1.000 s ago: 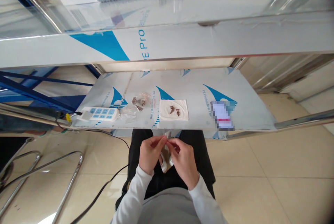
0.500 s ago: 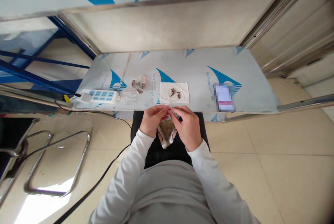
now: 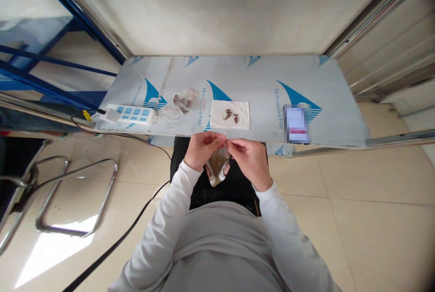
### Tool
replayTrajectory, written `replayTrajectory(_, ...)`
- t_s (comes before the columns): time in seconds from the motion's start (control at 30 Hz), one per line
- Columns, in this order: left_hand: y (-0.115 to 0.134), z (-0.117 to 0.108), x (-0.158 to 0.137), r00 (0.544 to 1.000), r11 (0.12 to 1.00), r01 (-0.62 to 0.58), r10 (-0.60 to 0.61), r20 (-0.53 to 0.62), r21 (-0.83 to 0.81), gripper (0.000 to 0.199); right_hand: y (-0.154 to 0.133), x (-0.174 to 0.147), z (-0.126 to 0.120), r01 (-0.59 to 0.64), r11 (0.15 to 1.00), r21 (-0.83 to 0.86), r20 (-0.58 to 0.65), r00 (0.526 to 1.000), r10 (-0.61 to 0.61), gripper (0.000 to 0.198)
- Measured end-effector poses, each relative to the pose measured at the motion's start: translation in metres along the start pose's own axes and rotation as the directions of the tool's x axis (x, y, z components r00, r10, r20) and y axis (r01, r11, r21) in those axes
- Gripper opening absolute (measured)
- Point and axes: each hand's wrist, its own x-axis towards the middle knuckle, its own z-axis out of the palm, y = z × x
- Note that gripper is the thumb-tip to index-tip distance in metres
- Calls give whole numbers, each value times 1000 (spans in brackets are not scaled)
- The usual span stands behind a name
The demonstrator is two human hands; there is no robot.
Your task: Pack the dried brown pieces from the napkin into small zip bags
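Just in front of the table edge, my left hand [image 3: 204, 150] and my right hand [image 3: 250, 160] meet with fingertips pinched together. Between them hangs a small clear plastic bag [image 3: 223, 151], its top edge gripped by both; whether anything is inside is too small to tell. Beyond my fingers a white cloth [image 3: 220, 123] lies flat on the table, bearing several small brown pieces [image 3: 228, 114] in two little groups. Left of the cloth rests a clear bag of similar brown pieces [image 3: 182, 103], with empty-looking clear bags [image 3: 169, 117] beside it.
A white power strip [image 3: 136, 115] with a plug sits at the left of the film-covered table [image 3: 258, 83]. To the right lies a phone [image 3: 297, 122], blurred. A black cable [image 3: 125, 233] runs across the floor, and a metal-framed chair [image 3: 112, 192] stands at left.
The view has tilted down a little. My hands have drawn slightly apart at the palms, and the clear bag shows more below my fingertips.
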Motion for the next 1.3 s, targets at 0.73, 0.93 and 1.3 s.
replayTrajectory(0.73, 20, 5, 30, 986, 865, -165, 160, 52, 474, 11, 46, 57, -17, 331, 941, 66, 347, 877, -333, 57)
replayTrajectory(0.93, 37, 1, 50, 957, 534, -253, 260, 127, 807, 12, 57, 64, -3, 230, 970, 73, 269, 932, -241, 50)
replayTrajectory(1.3, 28, 2, 84, 806, 444, -587, 405, 433, 677, 10, 61, 75, -11, 245, 960, -133, 339, 922, -188, 36)
